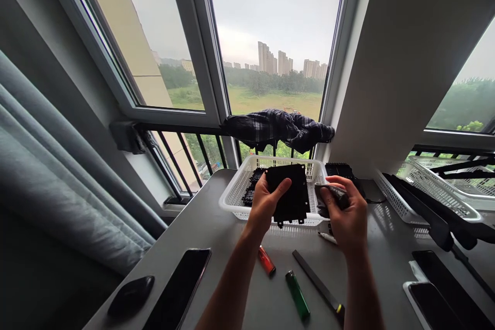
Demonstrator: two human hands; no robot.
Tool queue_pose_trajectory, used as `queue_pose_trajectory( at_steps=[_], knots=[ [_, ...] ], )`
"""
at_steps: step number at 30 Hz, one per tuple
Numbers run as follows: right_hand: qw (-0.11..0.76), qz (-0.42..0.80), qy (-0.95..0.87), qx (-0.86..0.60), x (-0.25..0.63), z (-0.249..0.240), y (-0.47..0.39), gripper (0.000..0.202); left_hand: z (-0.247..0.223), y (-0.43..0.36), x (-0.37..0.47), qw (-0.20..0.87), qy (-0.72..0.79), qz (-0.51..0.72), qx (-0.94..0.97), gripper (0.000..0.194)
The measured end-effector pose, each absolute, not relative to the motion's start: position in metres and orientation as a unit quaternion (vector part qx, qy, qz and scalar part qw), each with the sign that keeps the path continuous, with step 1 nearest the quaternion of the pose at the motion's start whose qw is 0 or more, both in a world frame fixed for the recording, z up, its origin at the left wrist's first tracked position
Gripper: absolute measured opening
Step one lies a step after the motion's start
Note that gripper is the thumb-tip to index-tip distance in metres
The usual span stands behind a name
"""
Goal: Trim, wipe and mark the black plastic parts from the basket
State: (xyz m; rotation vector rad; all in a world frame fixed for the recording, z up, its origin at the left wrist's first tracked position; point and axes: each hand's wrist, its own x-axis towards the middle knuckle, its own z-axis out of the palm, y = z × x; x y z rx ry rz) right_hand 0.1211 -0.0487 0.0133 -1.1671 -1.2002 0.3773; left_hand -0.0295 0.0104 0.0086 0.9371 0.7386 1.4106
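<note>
My left hand [264,206] grips a flat black plate [292,193] with small tabs along its edges, the thumb lying across its face. The plate is held up over a white plastic basket [232,205], in which other black toothed pieces [251,188] lie. Just right of the plate, my right hand [351,216] is closed, thumb against fingers, on a crumpled grey cloth-like piece [335,195]. That piece is partly hidden by the fingers, and its exact kind is unclear. Between the two hands there is a small gap.
On the grey table [216,268] lie a red lighter [266,261], a green lighter [297,296], a flat file [317,279] and a white pen [327,237]. A black phone [180,289] and mouse [131,296] sit left. More baskets [464,211] and phones [435,304] are right.
</note>
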Motion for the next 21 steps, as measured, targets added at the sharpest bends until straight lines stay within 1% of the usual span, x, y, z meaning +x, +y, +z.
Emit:
queue_pose_trajectory(
  at_steps=[7,11,14,16,21],
  knots=[
    [0.659,0.148,-0.524,-0.519,0.117,0.019,-0.052,0.02,0.012,0.001,-0.026,0.617,0.299,0.545,0.482,0.042],
    [0.677,0.11,-0.491,-0.537,0.114,0.014,-0.047,0.022,0.012,-0.001,-0.025,0.602,0.3,0.548,0.498,0.037],
    [0.663,0.106,-0.502,-0.545,0.112,0.01,-0.045,0.024,0.012,-0.001,-0.025,0.592,0.296,0.568,0.489,0.037],
    [0.645,0.128,-0.525,-0.541,0.11,0.009,-0.045,0.026,0.013,0.0,-0.025,0.592,0.294,0.592,0.462,0.038],
    [0.56,0.254,-0.595,-0.517,0.107,0.007,-0.05,0.028,0.012,0.014,-0.034,0.6,0.305,0.658,0.337,0.046]
  ],
)
